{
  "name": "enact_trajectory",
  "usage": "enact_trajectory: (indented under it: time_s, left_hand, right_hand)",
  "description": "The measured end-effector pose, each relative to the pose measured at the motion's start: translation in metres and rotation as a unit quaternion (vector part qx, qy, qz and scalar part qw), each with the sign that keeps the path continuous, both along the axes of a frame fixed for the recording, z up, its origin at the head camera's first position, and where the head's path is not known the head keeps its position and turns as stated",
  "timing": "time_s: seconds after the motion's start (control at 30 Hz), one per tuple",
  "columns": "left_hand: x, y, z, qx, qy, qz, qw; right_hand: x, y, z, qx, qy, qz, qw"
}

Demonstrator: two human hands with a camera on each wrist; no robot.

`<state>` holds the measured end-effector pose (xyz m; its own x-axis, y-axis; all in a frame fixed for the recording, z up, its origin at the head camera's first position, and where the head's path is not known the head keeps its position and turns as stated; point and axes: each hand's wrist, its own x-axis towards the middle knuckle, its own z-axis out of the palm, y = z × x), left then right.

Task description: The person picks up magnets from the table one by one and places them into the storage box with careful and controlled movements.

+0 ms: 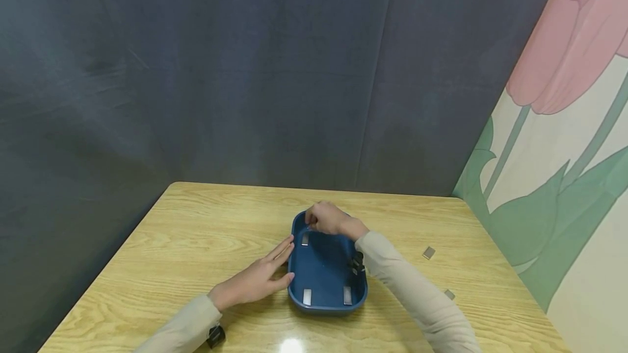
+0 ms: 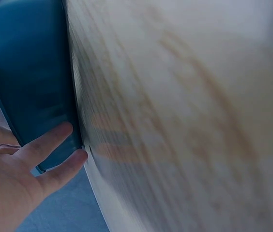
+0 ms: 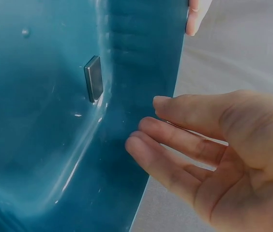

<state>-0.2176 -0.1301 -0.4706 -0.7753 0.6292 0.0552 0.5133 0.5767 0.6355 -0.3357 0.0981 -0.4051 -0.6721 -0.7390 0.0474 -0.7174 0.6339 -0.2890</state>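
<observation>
A blue plastic tub (image 1: 325, 268) with rounded corners stands on the table, and three small flat silver-grey blocks show inside: one block (image 1: 305, 239) far left, another block (image 1: 307, 297) near left, a third block (image 1: 347, 296) near right. My left hand (image 1: 252, 283) rests spread fingers against the tub's left wall; the left wrist view shows fingertips on the outer wall (image 2: 35, 67). My right hand (image 1: 330, 218) hangs over the far-left corner. In the right wrist view, its bent fingers and thumb stand apart with nothing between them, beside one block (image 3: 94, 79). My right arm hides the tub's far-right part.
Two more small blocks lie on the wooden table (image 1: 211, 233) to the right of the tub: a farther block (image 1: 429, 253) and a nearer block (image 1: 449, 294), close to my right sleeve (image 1: 417, 293). A dark curtain (image 1: 255, 80) hangs behind the table.
</observation>
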Motion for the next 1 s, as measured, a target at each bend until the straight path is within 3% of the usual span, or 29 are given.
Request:
enact_trajectory:
  time_s: [0.3,1.0]
  left_hand:
    - [0.001,0.001,0.003,0.006,-0.010,0.002,0.9999]
    - [0.000,0.001,0.001,-0.003,0.003,0.005,1.0000]
  right_hand:
    - [0.000,0.006,0.003,-0.017,0.031,0.004,0.9994]
    - [0.007,0.016,0.016,-0.033,0.039,-0.004,0.9987]
